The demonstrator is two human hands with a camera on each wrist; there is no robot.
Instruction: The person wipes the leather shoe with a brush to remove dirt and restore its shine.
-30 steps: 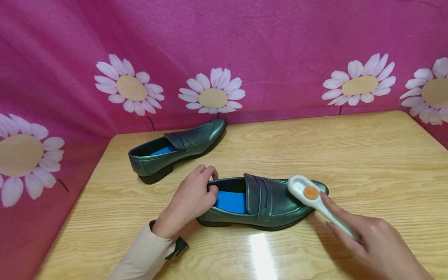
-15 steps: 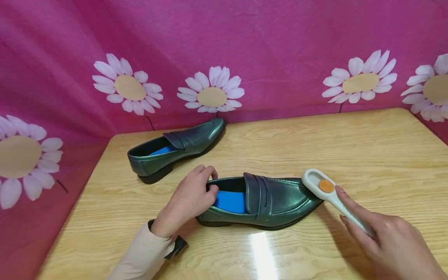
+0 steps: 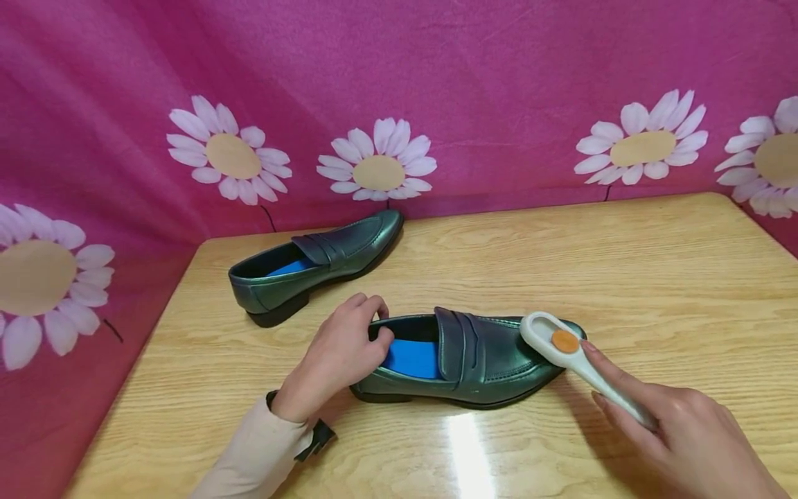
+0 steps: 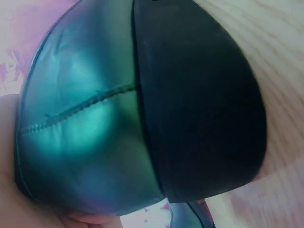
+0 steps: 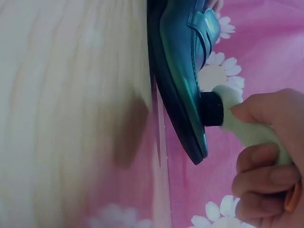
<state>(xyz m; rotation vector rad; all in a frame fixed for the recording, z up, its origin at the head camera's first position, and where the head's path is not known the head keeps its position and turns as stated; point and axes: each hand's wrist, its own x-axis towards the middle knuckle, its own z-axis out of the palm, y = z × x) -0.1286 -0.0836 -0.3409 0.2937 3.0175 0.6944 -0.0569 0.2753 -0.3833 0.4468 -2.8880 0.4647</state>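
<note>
A dark green metallic loafer (image 3: 499, 374) with a blue insole lies on its sole, toe to the right. At its heel, my left hand (image 3: 343, 346) grips the collar, thumb inside the opening. The left wrist view shows the stitched heel back (image 4: 90, 109) and black heel block up close. My right hand (image 3: 692, 423) holds a white-handled shoe brush (image 3: 555, 339) with an orange button, index finger stretched along the handle. In the right wrist view the brush's dark bristles (image 5: 212, 109) press against the top of the toe, and the other fingers (image 5: 261, 180) curl round the handle.
A matching loafer (image 3: 318, 267) stands behind to the left, toe toward the back, also with a blue insole. The wood-grain table (image 3: 654, 277) carries both shoes. A pink cloth with white daisies (image 3: 499, 83) hangs along the back and left edges.
The brush went right toward the toe tip, then came back left over the toe. My left hand and both loafers have stayed in place.
</note>
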